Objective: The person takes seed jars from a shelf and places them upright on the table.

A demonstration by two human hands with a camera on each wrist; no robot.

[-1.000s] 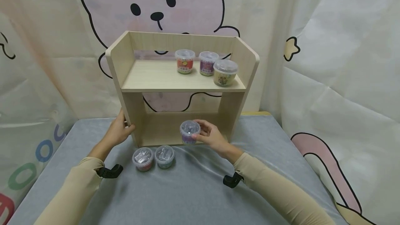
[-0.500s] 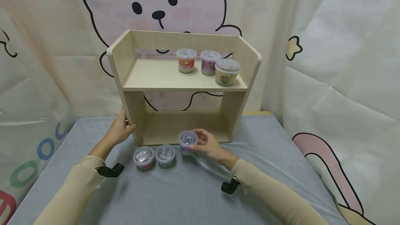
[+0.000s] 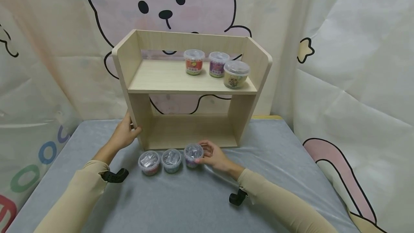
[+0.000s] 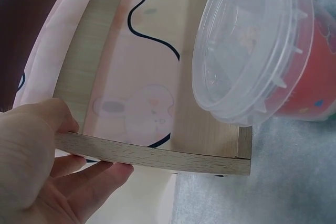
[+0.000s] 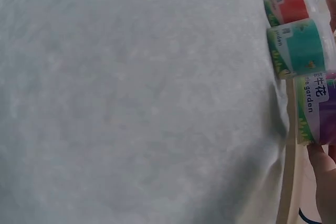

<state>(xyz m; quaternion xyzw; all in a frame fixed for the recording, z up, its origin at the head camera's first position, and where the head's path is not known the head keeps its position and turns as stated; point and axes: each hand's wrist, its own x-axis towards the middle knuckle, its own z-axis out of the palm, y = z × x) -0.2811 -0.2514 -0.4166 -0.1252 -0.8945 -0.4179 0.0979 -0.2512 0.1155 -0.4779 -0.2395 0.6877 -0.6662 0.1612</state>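
Now our right hand (image 3: pixel 214 156) pinches a round clear-lidded purple tub (image 3: pixel 193 155) on grey felt; left hand (image 3: pixel 124 135) grips the pale wooden shelf (image 3: pixel 134 109) edge.

The purple cup (image 5: pixel 317 109) is cut off by the right wrist view's edge; the shelf (image 3: pixel 139 118) hides the left hand's fingertips.

I log a shelf unit (image 3: pixel 191 89) on the table (image 3: pixel 181 204): three tubs (image 3: pixel 217 67) on its upper board, right side; three tubs (image 3: pixel 171 160) in a row before its base.
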